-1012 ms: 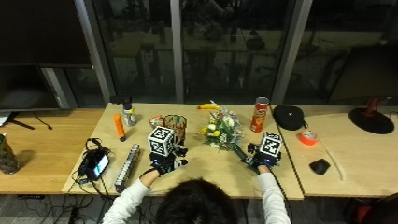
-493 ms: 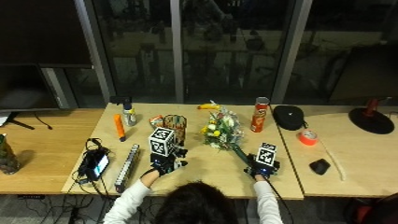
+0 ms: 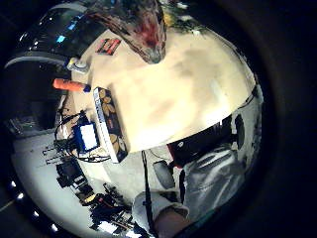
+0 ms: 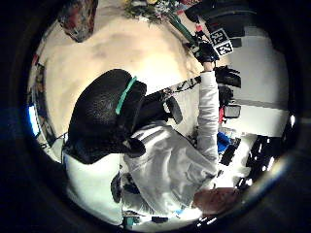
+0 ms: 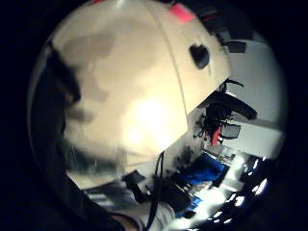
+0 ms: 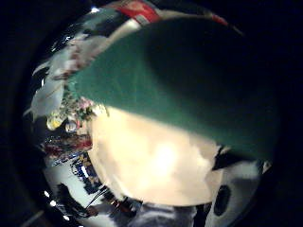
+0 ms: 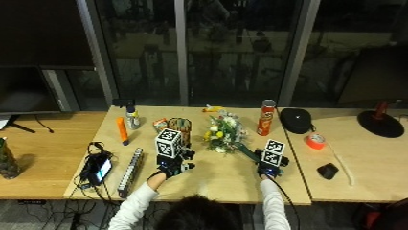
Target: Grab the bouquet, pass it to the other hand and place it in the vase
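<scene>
Bouquet (image 7: 222, 133) lying on table (image 7: 210, 179), flowers at 11 o'clock from right hand (image 7: 268, 167), gripped by green stem (image 6: 189, 80), seen closely only in right thumb view. Left hand (image 7: 171, 167) relaxed, near vase (image 7: 180, 129). Since earlier: right hand drawn slightly nearer the person.

The pale wooden table (image 5: 130, 72) fills most of this view, with a seam running across it. Past the seam a small dark object (image 5: 199, 56) rests on the tabletop, and a pink-red item (image 5: 182, 11) lies near the table's far edge. Beyond the near edge, dark cables (image 5: 156, 192) hang down.
</scene>
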A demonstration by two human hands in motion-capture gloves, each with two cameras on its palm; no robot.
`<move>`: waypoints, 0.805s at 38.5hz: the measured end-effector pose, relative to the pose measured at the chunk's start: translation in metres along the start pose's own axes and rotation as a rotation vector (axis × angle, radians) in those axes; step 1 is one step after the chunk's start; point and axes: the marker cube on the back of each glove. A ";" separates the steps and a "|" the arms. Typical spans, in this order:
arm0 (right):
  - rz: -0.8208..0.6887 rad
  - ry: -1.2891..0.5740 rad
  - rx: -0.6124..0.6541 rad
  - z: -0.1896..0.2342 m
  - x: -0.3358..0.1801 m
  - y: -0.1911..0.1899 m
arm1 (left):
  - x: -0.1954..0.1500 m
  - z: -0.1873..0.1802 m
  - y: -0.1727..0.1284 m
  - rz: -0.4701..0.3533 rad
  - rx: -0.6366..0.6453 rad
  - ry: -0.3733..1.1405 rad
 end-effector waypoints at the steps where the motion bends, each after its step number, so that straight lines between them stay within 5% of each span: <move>1: 0.012 -0.017 0.061 0.002 0.000 -0.008 | 0.000 0.000 -0.001 -0.002 -0.001 0.001; 4: 0.018 -0.154 0.165 0.010 -0.004 -0.032 | -0.001 -0.003 -0.002 -0.018 -0.009 -0.003; 12: -0.042 -0.728 0.176 -0.036 -0.029 -0.025 | -0.003 -0.025 -0.009 -0.025 0.031 0.060; 21: -0.168 -1.261 0.151 -0.111 -0.096 -0.001 | 0.034 -0.086 -0.037 0.109 0.222 0.457; 31: -0.316 -1.515 0.145 -0.140 -0.175 0.038 | 0.081 -0.117 -0.079 0.154 0.499 0.892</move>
